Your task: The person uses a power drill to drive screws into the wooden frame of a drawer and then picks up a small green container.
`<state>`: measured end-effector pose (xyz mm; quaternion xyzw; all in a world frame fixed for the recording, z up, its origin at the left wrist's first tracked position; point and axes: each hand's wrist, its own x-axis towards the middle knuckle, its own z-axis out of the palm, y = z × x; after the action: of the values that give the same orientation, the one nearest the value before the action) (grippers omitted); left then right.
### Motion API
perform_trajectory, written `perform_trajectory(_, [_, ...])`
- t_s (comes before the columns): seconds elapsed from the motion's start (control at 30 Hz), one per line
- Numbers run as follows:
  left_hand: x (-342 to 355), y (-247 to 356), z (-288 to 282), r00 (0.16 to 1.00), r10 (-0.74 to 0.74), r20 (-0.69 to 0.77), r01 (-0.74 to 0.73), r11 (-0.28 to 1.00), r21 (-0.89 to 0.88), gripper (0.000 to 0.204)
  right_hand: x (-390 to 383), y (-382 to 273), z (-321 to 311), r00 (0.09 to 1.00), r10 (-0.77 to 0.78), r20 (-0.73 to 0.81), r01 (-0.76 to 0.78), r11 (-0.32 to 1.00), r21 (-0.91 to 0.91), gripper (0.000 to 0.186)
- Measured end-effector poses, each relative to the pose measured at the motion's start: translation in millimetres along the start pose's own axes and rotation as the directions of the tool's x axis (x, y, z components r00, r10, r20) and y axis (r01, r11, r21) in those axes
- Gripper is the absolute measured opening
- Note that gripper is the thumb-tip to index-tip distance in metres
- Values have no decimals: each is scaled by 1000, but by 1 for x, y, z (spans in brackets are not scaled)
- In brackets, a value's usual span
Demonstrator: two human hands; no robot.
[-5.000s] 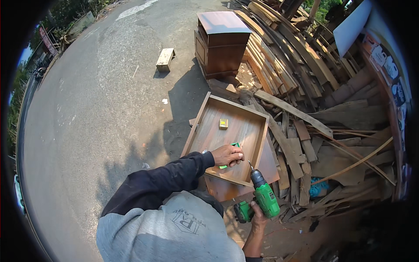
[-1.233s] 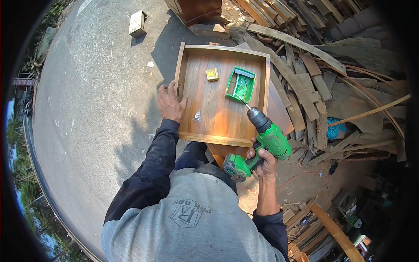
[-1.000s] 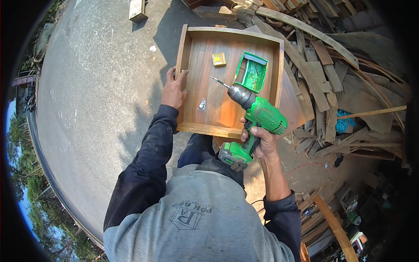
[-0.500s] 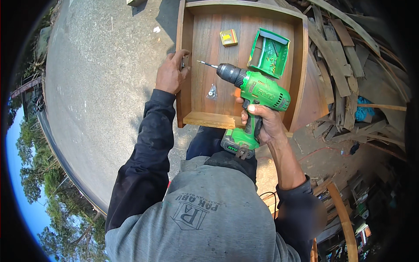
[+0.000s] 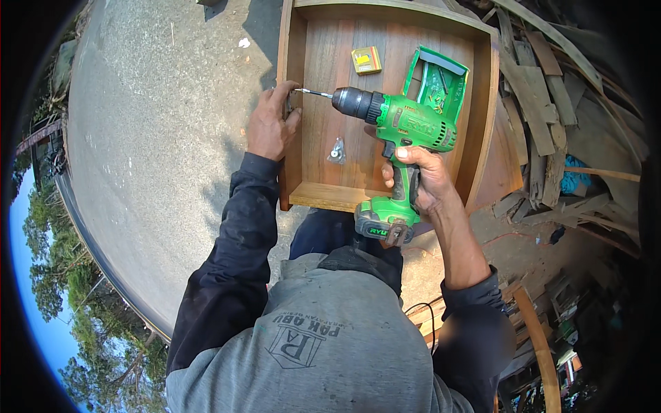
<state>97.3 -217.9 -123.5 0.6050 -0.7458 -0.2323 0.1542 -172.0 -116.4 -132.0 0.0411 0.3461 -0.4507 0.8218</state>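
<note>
My right hand (image 5: 420, 172) grips a green cordless drill (image 5: 413, 124) held level above the wooden drawer (image 5: 330, 193), its bit pointing left. My left hand (image 5: 274, 120) is curled over the drawer's left side, pinching a small metal fitting (image 5: 290, 102) against it; the bit's tip is at the upper end of this fitting, contact unclear. Inside the drawer lie a small yellow box (image 5: 366, 60), an open green box (image 5: 453, 72) with small screws and a bit, partly behind the drill, and a small plastic bag of hardware (image 5: 336, 150).
The drawer rests on a brown board (image 5: 508, 175). Scrap planks (image 5: 544, 117) and a blue cloth (image 5: 575, 177) are piled at the right. A rough paved road (image 5: 131, 172) runs along the left. More wood and a dark cable (image 5: 430, 316) show at the lower right.
The drill has swung round to point left and has moved left, its bit now at my left hand. My left hand has moved from the drawer's interior to its left side.
</note>
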Motion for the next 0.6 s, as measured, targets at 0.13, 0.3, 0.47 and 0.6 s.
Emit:
perform_trajectory(0.13, [1, -1, -3, 999, -10, 35, 10, 1000, -4, 47, 7, -16, 1, 996, -38, 78, 34, 998, 59, 27])
perform_trajectory(0.3, [-1, 1, -2, 1000, -9, -5, 9, 1000, -29, 48, 15, -42, -4, 989, -117, 91, 121, 992, -42, 37])
perform_trajectory(0.47, [0, 1, -3, 999, -34, 11, 34, 998, -50, 48, 12, -47, -2, 991, -46, 124, 63, 989, -134, 41])
perform_trajectory(0.6, [1, 3, -3, 999, -32, 18, 33, 997, -66, 47, 10, -36, 3, 995, 56, 86, -43, 989, -143, 43])
